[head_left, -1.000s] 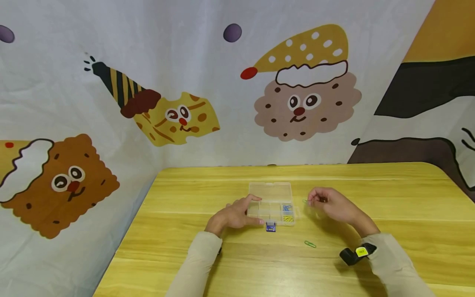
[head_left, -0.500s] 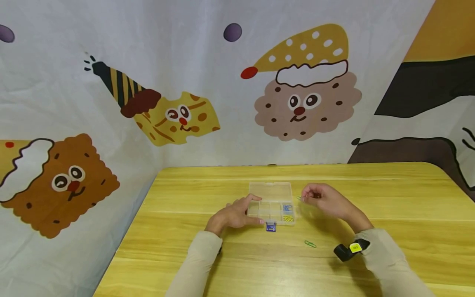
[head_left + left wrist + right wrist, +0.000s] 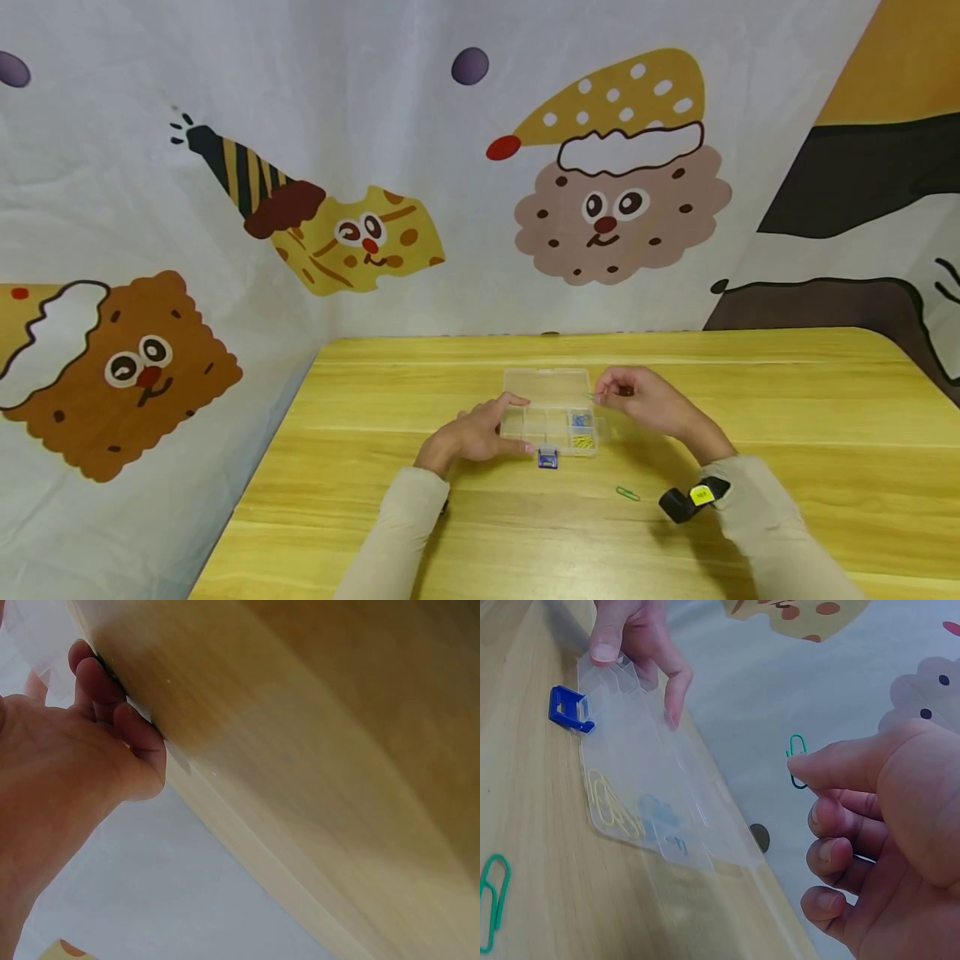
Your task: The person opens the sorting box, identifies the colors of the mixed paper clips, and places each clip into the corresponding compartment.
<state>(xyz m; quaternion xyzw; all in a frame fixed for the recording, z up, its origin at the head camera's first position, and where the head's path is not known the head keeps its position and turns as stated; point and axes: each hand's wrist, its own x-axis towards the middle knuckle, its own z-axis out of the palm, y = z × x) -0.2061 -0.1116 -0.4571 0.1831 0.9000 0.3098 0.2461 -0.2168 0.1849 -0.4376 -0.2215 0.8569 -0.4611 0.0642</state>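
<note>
My right hand (image 3: 651, 403) pinches a green paper clip (image 3: 797, 744) between thumb and forefinger, in the air by the right side of a clear plastic compartment box (image 3: 534, 423). The box lies with its clear lid (image 3: 546, 387) folded back. My left hand (image 3: 474, 432) holds its left end, thumb at the near edge and forefinger at the far side. Blue paper clips (image 3: 581, 420) fill the back right compartment; yellow paper clips (image 3: 582, 442) lie in the front right one. In the left wrist view, the left fingers (image 3: 101, 681) are curled beside the tabletop.
A second green paper clip (image 3: 627, 493) lies on the wooden table (image 3: 495, 533), in front and right of the box. The box's blue latch (image 3: 547, 459) sticks out toward me. Behind the table hangs a cloth (image 3: 480, 250) with cartoon biscuits.
My right hand has moved left, carrying the green paper clip from right of the box up to the lid's right edge. The left hand and the box have stayed put.
</note>
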